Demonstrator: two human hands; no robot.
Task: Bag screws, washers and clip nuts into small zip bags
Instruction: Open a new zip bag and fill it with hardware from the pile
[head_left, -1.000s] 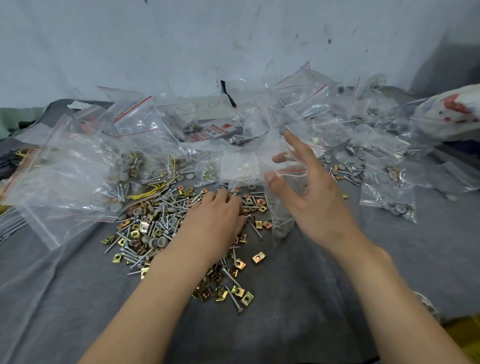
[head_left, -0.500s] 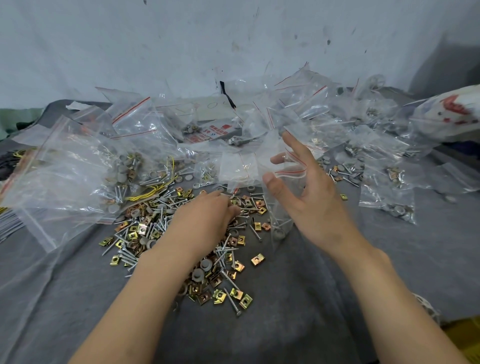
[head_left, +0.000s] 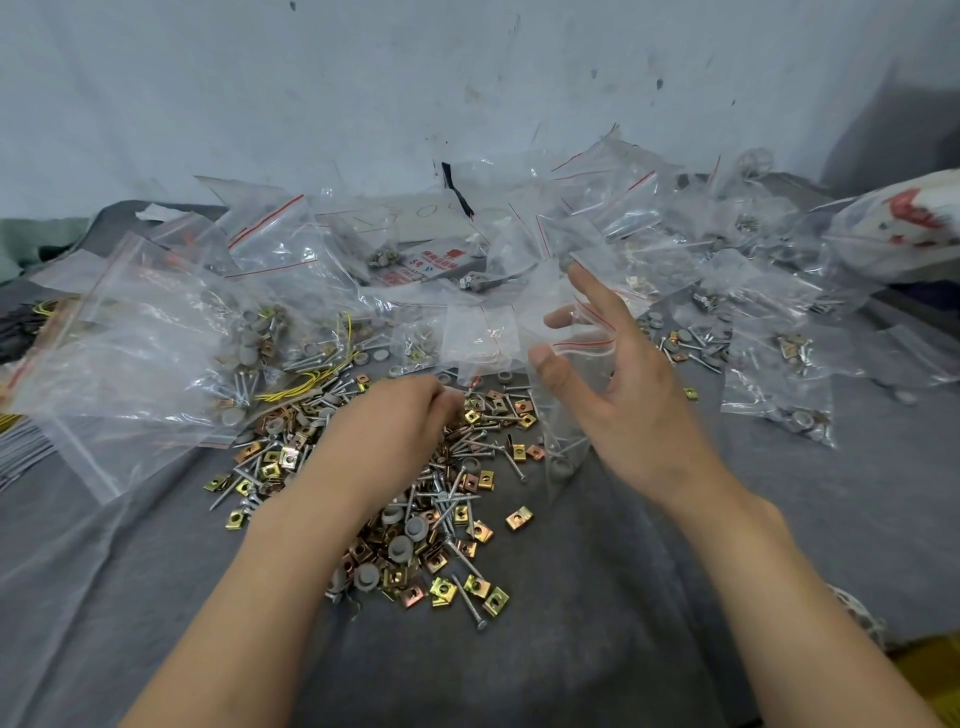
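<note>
My right hand (head_left: 623, 405) pinches the zip bag (head_left: 558, 431) at its mouth, thumb in front, fingers behind; the bag is clear with a red seal line and holds a grey washer (head_left: 563, 466); it hangs upright, mouth uppermost, bottom on the grey cloth (head_left: 623, 597); my left hand (head_left: 395, 431) curls into the loose pile (head_left: 441, 545), and I cannot tell its grip.

Left hand (head_left: 402, 423) down in hardware pile (head_left: 452, 551); right hand (head_left: 623, 410) holds zip bag (head_left: 558, 441).

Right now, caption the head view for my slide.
Right hand holds a zip bag; left hand reaches into the hardware pile.
</note>
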